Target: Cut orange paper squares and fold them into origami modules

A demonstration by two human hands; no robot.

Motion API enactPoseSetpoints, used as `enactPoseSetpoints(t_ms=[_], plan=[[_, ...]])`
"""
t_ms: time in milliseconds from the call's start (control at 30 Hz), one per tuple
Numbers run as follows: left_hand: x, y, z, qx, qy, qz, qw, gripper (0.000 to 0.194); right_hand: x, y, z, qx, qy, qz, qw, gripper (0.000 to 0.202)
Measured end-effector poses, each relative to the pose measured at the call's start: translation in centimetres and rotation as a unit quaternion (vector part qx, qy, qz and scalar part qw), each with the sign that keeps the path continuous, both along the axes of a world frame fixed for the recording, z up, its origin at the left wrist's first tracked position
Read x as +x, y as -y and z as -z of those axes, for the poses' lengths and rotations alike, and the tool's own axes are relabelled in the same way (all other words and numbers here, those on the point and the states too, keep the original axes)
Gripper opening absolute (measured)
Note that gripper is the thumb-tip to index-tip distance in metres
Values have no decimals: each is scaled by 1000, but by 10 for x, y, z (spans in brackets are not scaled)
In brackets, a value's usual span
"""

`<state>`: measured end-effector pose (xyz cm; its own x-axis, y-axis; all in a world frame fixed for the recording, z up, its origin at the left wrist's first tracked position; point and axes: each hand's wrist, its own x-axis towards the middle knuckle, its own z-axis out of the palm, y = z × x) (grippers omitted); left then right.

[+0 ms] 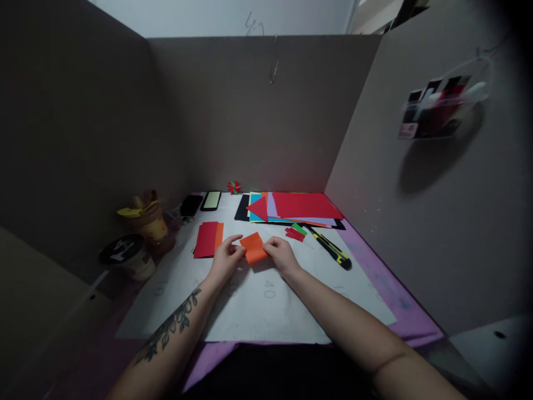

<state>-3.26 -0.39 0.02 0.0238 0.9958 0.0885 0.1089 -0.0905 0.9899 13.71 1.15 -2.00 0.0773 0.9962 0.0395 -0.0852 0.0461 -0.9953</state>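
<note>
While I watch from afar, red sheets point(205, 240) lie stacked, untouched; next comes my left grip point(225, 259), clenched or not I can't tell; behind it a red-and-green star point(234, 188) looks finished; the orange square point(252, 245), held between both hands above the surface point(291, 311), seems barely worked; my right grip point(282, 255) pinches its edge; beyond, cut strips point(295, 234) lie beside the cutter point(328, 247)

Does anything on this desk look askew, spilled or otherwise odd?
Nothing looks spilled. It's mildly untidy: the stack of coloured paper sheets is unevenly fanned, a red paper triangle lies askew at its left end, and small red paper strips lie loose near the yellow-and-black utility knife.
</note>
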Motion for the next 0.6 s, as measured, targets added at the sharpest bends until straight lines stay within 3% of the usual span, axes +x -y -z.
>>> enactPoseSetpoints(t_ms=[600], plan=[[0,0,2,8,6,1,1000,46,-1,3,-5,9,15,18,1000,15]])
